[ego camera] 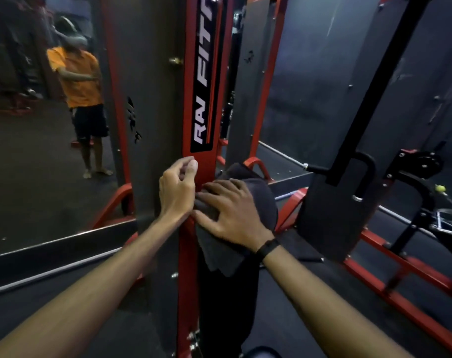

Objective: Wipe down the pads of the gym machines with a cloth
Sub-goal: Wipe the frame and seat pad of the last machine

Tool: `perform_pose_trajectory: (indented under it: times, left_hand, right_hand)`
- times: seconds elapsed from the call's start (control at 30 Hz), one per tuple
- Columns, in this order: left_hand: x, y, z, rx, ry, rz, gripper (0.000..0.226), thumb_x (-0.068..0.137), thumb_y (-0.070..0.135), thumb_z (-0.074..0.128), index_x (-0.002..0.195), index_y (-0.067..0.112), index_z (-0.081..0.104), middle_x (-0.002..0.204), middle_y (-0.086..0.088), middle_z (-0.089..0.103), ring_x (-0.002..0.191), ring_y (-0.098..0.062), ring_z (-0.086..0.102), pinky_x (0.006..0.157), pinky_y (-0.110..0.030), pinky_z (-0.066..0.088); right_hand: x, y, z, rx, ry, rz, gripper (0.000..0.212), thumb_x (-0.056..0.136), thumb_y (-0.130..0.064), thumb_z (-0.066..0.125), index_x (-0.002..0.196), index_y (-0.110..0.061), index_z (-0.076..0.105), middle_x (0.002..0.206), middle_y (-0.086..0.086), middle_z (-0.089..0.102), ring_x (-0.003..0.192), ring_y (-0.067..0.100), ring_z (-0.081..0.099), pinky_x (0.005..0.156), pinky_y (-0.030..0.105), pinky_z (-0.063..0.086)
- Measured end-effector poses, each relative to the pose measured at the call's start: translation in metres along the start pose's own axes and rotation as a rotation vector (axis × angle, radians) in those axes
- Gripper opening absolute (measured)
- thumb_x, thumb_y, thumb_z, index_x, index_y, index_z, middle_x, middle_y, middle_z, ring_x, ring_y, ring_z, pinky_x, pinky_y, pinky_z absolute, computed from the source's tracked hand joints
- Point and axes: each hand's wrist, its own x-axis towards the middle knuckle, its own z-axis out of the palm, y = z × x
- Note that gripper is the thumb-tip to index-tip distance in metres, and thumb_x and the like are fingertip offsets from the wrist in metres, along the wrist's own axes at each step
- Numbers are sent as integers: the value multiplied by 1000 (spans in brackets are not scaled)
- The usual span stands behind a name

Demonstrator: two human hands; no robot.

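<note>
Grey cloth [256, 200] under flat right hand [232, 215]

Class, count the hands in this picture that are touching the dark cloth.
1. The right hand lies spread on the cloth, pressing it onto the pad. The left hand is beside it at the red post; contact with the cloth is unclear.

Dim gym room with a dark rubber floor [297, 319]. A wall mirror [26, 151] left of the grip reflects a person in an orange shirt [80, 78]. Dark walls [323, 73] rise beyond; red floor rails [400, 277] run off right.
</note>
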Motion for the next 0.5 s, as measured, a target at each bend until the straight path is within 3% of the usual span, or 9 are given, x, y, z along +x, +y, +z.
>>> perform_pose_trajectory:
  times: [0.03,0.13,0.17,0.23,0.3,0.37,0.4,0.5]
  left_hand:
    - [0,1,2,-12,-16,1,63,82,61,46,121,17,69,101,-1,74,92,-21,68,87,-50,55]
    - [-2,5,-6,-29,-21,30,58,84,60,45,118,20,71,98,3,74,91,-18,69,88,-47,55]
    - [-2,4,-12,-30,-17,37,57,85,60,44,117,22,71,99,5,74,91,-17,68,88,-46,55]
    - [-1,0,-19,-28,-11,28,54,85,60,43,115,24,71,100,5,74,94,-17,68,90,-47,54]
    - [0,-5,-20,-36,-21,11,53,85,60,43,114,25,70,100,4,74,95,-18,68,90,-49,54]
    - [-2,-7,-17,-31,-57,12,53,85,60,43,114,24,70,101,3,73,95,-18,68,90,-50,54]
    - [-4,-6,-17,-24,-72,20,53,86,60,43,115,24,70,102,3,73,95,-17,68,89,-49,54]
    - [-10,-7,-22,-33,-78,30,51,88,58,44,115,24,71,101,6,74,94,-15,68,89,-46,55]
  right_hand:
    - [-1,15,-1,72,2,53,41,90,-60,57,109,-30,77,112,-7,74,109,10,63,98,38,47]
    - [0,55,-11,429,91,681,46,83,-72,51,77,-33,75,76,-11,70,78,7,62,80,47,54]
    - [1,53,-10,441,96,789,49,81,-74,48,70,-32,72,67,-10,65,71,10,59,75,48,53]
    - [5,28,-3,171,92,621,45,84,-68,47,78,-34,75,78,-8,71,81,15,64,78,41,50]
    - [1,-5,5,-80,113,221,39,89,-58,54,96,-29,79,103,-8,75,101,14,65,91,37,45]
    - [0,0,4,-25,76,-7,35,92,-54,59,104,-27,78,111,-8,74,108,9,64,98,34,44]
    - [-1,16,1,86,78,60,34,92,-53,60,102,-26,79,107,-9,75,104,5,65,94,32,47]
    - [-3,49,-6,512,207,773,46,85,-62,55,68,-22,70,69,-12,66,69,1,58,70,33,45]
